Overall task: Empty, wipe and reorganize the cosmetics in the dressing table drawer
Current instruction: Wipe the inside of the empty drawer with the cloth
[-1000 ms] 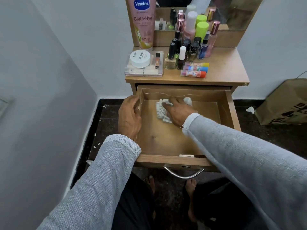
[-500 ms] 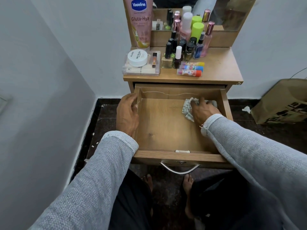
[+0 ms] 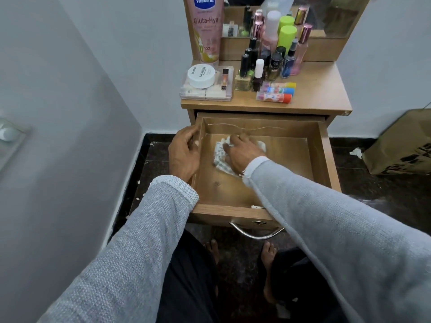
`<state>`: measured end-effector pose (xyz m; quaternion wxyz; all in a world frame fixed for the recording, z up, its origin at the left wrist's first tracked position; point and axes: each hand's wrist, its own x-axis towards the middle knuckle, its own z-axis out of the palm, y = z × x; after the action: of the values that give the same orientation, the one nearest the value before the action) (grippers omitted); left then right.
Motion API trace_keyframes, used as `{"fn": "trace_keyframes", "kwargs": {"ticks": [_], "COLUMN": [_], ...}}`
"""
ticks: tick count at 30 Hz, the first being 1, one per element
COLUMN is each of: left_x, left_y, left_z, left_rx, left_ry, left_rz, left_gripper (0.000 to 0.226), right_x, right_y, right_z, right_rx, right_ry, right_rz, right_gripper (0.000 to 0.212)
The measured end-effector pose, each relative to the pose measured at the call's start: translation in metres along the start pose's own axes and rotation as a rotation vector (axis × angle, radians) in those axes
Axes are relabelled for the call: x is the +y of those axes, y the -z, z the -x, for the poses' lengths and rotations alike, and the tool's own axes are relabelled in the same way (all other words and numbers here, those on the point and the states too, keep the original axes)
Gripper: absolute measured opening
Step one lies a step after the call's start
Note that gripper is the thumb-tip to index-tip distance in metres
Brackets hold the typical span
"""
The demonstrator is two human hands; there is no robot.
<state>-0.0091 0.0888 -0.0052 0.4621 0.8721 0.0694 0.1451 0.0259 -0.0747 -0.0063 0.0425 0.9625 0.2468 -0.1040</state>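
We note the drawer (image 3: 261, 173) pulled out and bare of cosmetics; our right hand (image 3: 240, 152), fingers spread flat on the cloth (image 3: 220, 159), has swept back from the far right corner to far left of centre, so wiping is well along. Our left hand (image 3: 184, 152) curls over the left wall, steadying it. On the worktop (image 3: 317, 94) wait the lotion tube (image 3: 206, 29), bottles (image 3: 268, 64), round jar (image 3: 201, 76) and lip balms (image 3: 276, 90); nothing blocks the cloth.

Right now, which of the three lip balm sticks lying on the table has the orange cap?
The front stick, nearest the drawer. The middle one is blue-capped, the back one yellow-capped.
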Motion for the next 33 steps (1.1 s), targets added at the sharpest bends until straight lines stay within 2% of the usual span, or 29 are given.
{"fn": "trace_keyframes", "kwargs": {"ticks": [4,8,11,20,26,30,31,33], "left_x": [0.0,0.0,-0.003,0.0,-0.003,0.0,0.002,0.006], "left_y": [0.0,0.0,-0.001,0.0,-0.001,0.0,0.001,0.001], "left_z": [0.0,0.0,0.0,0.001,0.0,0.001,0.001,0.001], "left_rx": [0.002,0.002,-0.004,-0.008,-0.003,-0.019,-0.017,-0.009], "left_ry": [0.007,0.008,0.0,-0.014,0.002,0.031,0.054,0.13], "left_rz": [-0.002,-0.007,-0.002,-0.008,-0.036,-0.006,0.03,0.115], "left_gripper": [0.049,0.047,0.047,0.046,0.046,0.047,0.048,0.048], "right_x": [-0.034,-0.023,-0.016,0.03,-0.023,-0.037,-0.034,-0.024], "right_y": [-0.007,-0.004,-0.01,-0.007,-0.002,0.001,0.0,-0.006], "right_z": [-0.005,0.018,0.037,0.066,0.039,0.032,0.033,0.033], "right_rx": [-0.015,-0.088,-0.164,-0.247,-0.137,-0.142,-0.143,-0.084], "right_ry": [0.169,0.376,0.502,0.457,0.542,0.581,0.55,0.339], "right_rz": [-0.085,-0.193,-0.216,-0.139,-0.148,-0.134,-0.195,-0.489], "right_gripper": [0.038,0.048,0.045,0.043,0.044,0.043,0.043,0.042]}}
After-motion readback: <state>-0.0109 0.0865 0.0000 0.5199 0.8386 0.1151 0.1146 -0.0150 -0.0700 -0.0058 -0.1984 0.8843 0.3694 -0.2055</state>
